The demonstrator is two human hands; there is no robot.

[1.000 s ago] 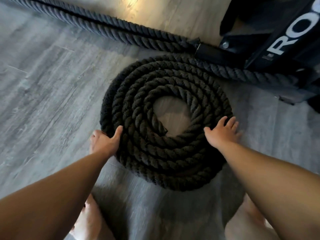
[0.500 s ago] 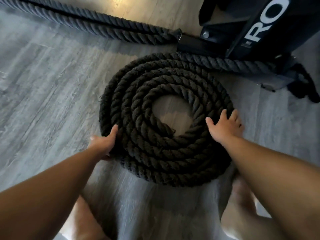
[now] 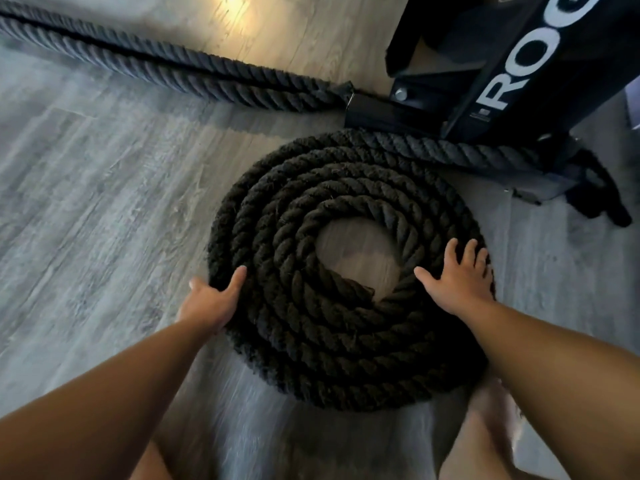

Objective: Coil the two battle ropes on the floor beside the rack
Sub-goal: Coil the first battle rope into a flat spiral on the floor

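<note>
Black coiled rope (image 3: pixel 332 327): our left hand (image 3: pixel 207 304) cups its rim, right hand (image 3: pixel 457 278) flat, open; shoving risks springing loops, we judge.

coiled rope (image 3: pixel 332 348): thick twisted fibre strands, black, matt, rough and slightly fuzzy along the ridges
straight rope (image 3: pixel 166 69): the same twisted fibre, dark, matt, coarse, greyer where light falls on it
rope end sleeve (image 3: pixel 372 110): smooth black wrap, faint sheen; plastic or rubber, cannot tell which
rack (image 3: pixel 540 64): black painted metal, smooth, semi-matt, white printed letters
bolt (image 3: pixel 401 94): bare metal, shiny
floor (image 3: pixel 104 188): grey wood-grain planks, smooth, low sheen, one bright warm glare patch at the top
strap (image 3: pixel 602 199): black, matt, looks like woven cloth
</note>
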